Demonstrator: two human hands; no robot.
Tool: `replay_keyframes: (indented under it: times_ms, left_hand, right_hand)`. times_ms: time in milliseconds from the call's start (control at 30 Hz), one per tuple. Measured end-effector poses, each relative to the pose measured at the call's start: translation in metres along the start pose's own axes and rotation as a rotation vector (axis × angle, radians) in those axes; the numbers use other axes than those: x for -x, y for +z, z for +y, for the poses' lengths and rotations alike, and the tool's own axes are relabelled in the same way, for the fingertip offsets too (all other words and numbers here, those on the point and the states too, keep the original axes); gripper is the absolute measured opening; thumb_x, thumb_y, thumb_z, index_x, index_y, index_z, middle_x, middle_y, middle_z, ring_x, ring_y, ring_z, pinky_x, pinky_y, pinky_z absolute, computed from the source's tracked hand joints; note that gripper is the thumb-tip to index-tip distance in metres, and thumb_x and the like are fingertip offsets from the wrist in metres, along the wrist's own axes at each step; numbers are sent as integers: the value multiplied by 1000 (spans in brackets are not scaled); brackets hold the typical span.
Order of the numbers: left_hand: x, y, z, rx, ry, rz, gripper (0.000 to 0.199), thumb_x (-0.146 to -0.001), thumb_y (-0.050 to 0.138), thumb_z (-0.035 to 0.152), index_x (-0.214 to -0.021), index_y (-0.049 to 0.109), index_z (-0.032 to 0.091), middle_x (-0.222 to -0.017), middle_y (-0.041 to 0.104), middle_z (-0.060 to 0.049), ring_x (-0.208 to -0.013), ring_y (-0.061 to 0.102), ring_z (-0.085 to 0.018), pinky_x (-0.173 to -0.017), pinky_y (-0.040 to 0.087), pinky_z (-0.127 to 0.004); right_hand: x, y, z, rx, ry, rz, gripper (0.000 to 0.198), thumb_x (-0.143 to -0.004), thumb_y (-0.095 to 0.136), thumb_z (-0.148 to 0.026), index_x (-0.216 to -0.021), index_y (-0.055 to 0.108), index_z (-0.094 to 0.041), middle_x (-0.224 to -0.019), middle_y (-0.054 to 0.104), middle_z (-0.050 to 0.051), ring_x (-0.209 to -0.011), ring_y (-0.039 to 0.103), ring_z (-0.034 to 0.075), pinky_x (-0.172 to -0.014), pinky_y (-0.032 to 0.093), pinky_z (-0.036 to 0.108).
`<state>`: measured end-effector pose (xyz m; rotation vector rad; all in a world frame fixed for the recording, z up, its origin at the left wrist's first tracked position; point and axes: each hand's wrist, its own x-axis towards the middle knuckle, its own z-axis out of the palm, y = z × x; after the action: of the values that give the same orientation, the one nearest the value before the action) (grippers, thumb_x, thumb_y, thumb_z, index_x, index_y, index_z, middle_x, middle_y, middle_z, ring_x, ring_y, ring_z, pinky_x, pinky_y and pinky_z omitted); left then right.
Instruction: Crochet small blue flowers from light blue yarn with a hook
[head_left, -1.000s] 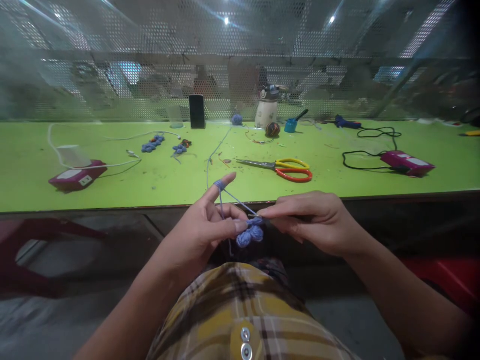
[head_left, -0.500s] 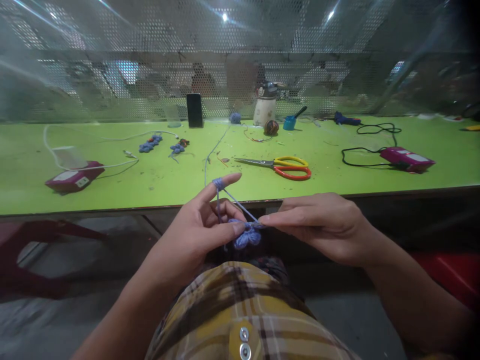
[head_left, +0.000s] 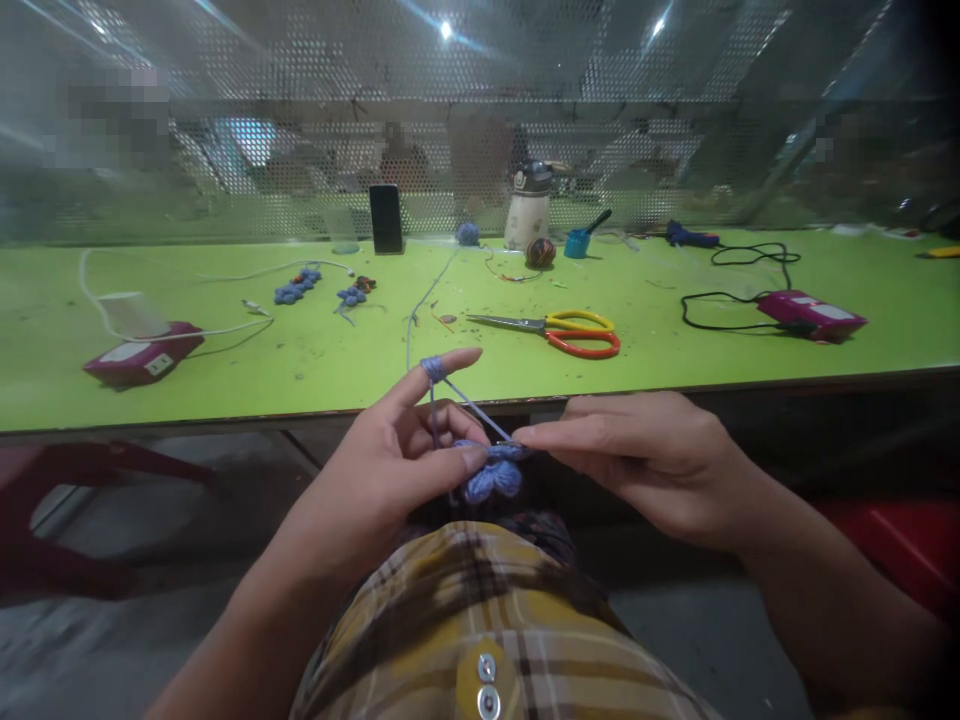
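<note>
Between the thumb and fingers of my left hand [head_left: 409, 445] is a blue crochet flower [head_left: 493, 480] with puffy petals, held just off the table's front edge. Blue yarn [head_left: 433, 370] is wound round the raised index finger and slants down tautly to the piece. My right hand [head_left: 637, 460] pinches a crochet hook [head_left: 501, 443] at the flower's upper edge; most of the hook is hidden by the fingers and stitches. From the left index finger, the strand runs back across the table to a blue yarn ball [head_left: 467, 234].
Scissors [head_left: 555, 330] with yellow and red handles lie on the green table [head_left: 337, 370]. Finished blue crochet pieces [head_left: 298, 286], a phone [head_left: 386, 219], a dark yarn ball [head_left: 540, 253], a jug [head_left: 528, 208], a blue pot [head_left: 577, 243], a glue gun [head_left: 691, 236] and purple power boxes [head_left: 812, 315] stand around.
The upper edge of the flower has turned slightly, and the right fingertips have shifted a little left with the hook. Both hands keep their grip; the view has tilted slightly.
</note>
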<state>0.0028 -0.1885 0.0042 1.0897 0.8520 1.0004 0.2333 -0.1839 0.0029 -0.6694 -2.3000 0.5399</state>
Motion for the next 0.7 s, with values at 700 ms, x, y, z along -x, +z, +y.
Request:
replay_keyframes:
  times_ms: [700]
  left_hand:
    - [-5,-6,-6,84,-15,-62,87,-70,79,7,-146,40,24,-78,68,-1,-68,60,-12,-64,48,-23]
  right_hand:
    - [-3,12,3,-424,422,95,25,-88,63,-14,-109,76,-20,-59,58,-6,-43,39,3,-45,35,18]
